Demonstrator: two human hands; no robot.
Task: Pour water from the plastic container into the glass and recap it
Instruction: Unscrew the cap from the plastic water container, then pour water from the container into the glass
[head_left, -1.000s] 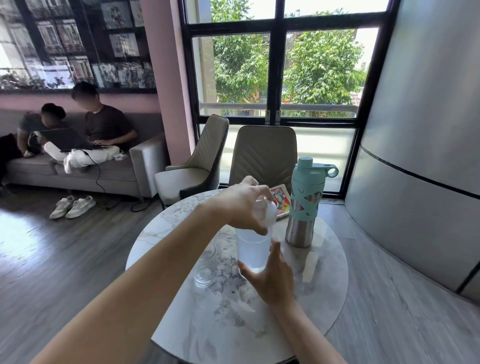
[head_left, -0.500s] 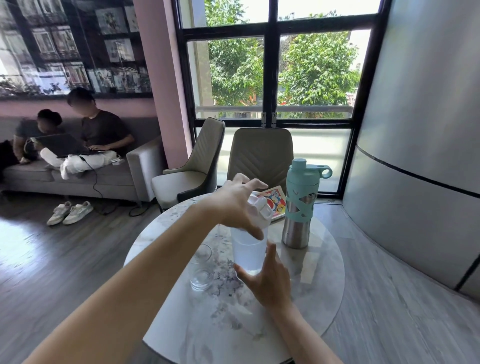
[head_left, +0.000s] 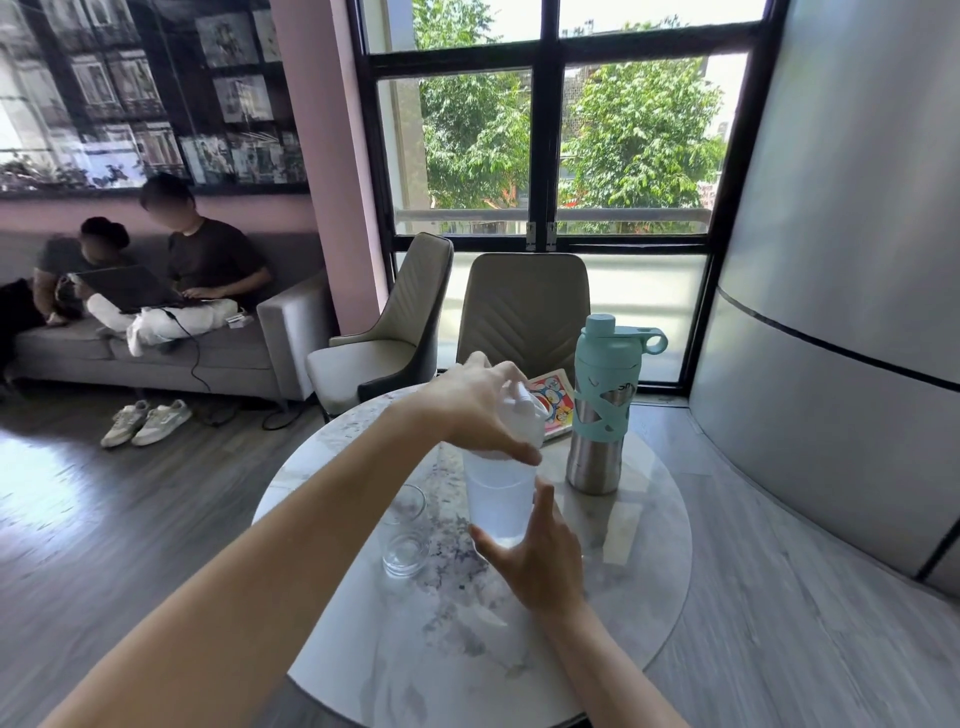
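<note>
A translucent plastic container (head_left: 500, 501) with water in it stands upright near the middle of the round marble table (head_left: 639, 592). My right hand (head_left: 540, 558) wraps its lower part from the near side. My left hand (head_left: 480, 410) reaches over from the left and grips the white cap (head_left: 522, 423) at the container's top. The cap looks tilted on the rim; whether it is seated I cannot tell. A short clear glass (head_left: 405, 530) stands just left of the container, apart from both hands.
A steel bottle with a teal sleeve and lid (head_left: 602, 410) stands to the right of the container. A colourful booklet (head_left: 553, 400) lies behind. Two beige chairs (head_left: 524, 312) stand past the table. Two people sit on a grey sofa (head_left: 156, 353) at far left.
My left hand has turned on the cap, which now shows more between the fingers. The container and right hand stay in place; the view shifted slightly.
</note>
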